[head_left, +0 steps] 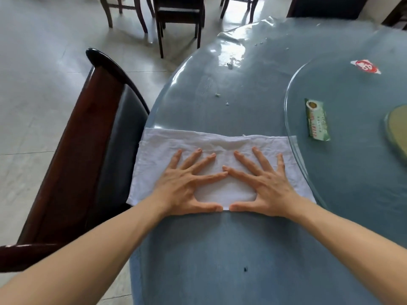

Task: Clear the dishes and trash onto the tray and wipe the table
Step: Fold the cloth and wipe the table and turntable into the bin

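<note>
Pressing flat on a white cloth (211, 148), both hands lie spread with fingers straight and fanned; neither one curls round or pinches anything. In the head view the left hand (187, 186) sits on the cloth's left half and the right hand (264, 186) on its right half, thumb tips nearly meeting at the cloth's near edge and index fingertips almost touching above them.

The cloth lies unfolded on the round table (220, 249), which wears a blue cover under clear plastic. Its left end reaches the table's rim at about 9 o'clock from the hands, and its right corner slips under the edge of the glass turntable (290, 93).

On the turntable, toward 2 o'clock from the hands, lies a green packet (317, 119), and farther out at roughly 1 o'clock a red and white wrapper (365, 66). A yellowish round thing (396, 130) shows at the frame's right edge, cut off.

Small crumbs (218, 95) dot the table at 12 o'clock beyond the cloth, and a dark speck (245, 269) lies at 6 o'clock, between the forearms.

A dark wooden chair (88, 133) stands just beside the table at 9 o'clock; more chairs (178, 16) stand on the tiled floor (44, 62) at 11 o'clock.
</note>
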Available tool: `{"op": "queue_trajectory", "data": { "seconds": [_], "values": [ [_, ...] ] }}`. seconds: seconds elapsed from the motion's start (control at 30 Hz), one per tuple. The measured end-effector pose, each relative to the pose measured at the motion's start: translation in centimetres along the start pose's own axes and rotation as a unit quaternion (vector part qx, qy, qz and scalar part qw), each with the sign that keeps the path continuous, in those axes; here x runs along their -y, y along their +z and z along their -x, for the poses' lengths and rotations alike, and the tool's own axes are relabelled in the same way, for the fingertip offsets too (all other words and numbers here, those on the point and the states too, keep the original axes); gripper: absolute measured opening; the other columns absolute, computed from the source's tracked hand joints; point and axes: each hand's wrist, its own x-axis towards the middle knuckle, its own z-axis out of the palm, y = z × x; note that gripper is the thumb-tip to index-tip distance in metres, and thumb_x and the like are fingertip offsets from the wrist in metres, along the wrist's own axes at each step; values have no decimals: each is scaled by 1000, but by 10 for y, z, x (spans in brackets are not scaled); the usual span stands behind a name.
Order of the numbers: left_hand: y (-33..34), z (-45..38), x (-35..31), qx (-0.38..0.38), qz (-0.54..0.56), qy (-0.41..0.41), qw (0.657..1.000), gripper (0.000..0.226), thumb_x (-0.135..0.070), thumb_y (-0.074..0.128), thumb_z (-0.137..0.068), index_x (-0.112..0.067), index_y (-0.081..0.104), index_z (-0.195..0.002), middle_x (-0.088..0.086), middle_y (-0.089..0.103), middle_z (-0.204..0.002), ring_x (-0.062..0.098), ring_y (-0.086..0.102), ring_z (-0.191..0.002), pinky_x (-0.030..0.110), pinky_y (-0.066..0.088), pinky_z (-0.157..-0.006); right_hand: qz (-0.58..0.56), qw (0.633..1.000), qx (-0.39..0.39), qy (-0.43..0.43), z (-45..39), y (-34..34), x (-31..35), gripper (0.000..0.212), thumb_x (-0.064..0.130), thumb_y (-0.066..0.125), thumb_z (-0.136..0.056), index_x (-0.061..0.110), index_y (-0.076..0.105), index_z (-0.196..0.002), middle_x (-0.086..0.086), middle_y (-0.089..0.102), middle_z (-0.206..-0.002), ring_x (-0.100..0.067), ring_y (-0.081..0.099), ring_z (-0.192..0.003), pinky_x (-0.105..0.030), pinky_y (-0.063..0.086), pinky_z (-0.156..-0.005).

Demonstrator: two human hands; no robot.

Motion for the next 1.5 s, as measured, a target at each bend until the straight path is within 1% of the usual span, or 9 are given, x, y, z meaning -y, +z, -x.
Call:
{"op": "queue_trajectory", "data": {
  "seconds": [0.2,0.33,0.47,0.6,0.77,1.0,1.13,1.23,1.5],
  "values": [
    [-4,-20,20,0,2,23,1000,79,-98,31,-74,-74,0,-143,-20,-8,-168,14,-16,-155,54,-13,-123,-7,1000,-1,22,-17,-4,-3,93,104,33,-67,75,-7,-146,30,-23,-165,-24,-27,-156,-82,-10,-110],
    [-9,-38,36,6,-4,36,999,79,-98,31,-75,-75,-4,-142,-21,-9,-167,13,-17,-155,54,-15,-123,-12,999,3,36,-33,-9,-7,93,105,27,-64,75,-9,-145,31,-24,-164,-23,-28,-155,-82,-11,-111],
    [-14,-66,59,1,0,46,999,79,-97,32,-75,-75,-2,-142,-22,-7,-167,11,-16,-155,51,-12,-124,-17,998,-6,52,-61,-13,-15,94,109,15,-58,76,-11,-143,32,-24,-164,-23,-28,-155,-81,-12,-111],
    [-23,-100,87,7,-2,59,998,78,-98,30,-74,-77,-4,-140,-24,-8,-167,9,-17,-155,51,-11,-125,-23,997,-3,70,-95,-21,-27,95,109,15,-58,76,-10,-144,32,-24,-164,-22,-28,-155,-81,-12,-111],
    [-37,-161,129,18,-13,84,996,77,-102,17,-68,-79,-8,-137,-27,-10,-165,8,-19,-154,50,-8,-125,-34,993,-13,109,-147,-31,-46,95,108,18,-60,76,-10,-144,31,-22,-165,-22,-25,-156,-81,-13,-110],
    [-54,-238,179,26,-18,130,991,76,-96,30,-77,-76,-6,-141,-25,-8,-166,9,-18,-154,48,-7,-126,-36,987,-14,154,-212,-47,-75,95,107,20,-62,73,-7,-147,32,-21,-165,-20,-25,-156,-80,-12,-111],
    [-60,-275,198,33,-16,151,988,75,-96,28,-76,-76,-4,-141,-24,-7,-166,11,-16,-155,49,-8,-126,-35,984,-17,173,-239,-53,-89,96,108,13,-59,74,-8,-146,33,-22,-164,-18,-26,-155,-80,-11,-111],
    [-64,-298,210,37,-21,172,984,75,-94,32,-78,-74,-1,-143,-24,-7,-167,11,-16,-155,48,-10,-125,-38,981,-13,191,-253,-58,-96,97,110,7,-54,76,-10,-144,34,-23,-164,-17,-27,-155,-80,-10,-112],
    [-73,-350,240,36,-13,220,975,76,-96,31,-76,-76,0,-142,-22,-2,-167,12,-12,-156,50,-7,-126,-48,970,7,240,-288,-70,-106,98,110,9,-53,76,-11,-143,35,-27,-161,-17,-31,-153,-81,-12,-111]
  ]
}}
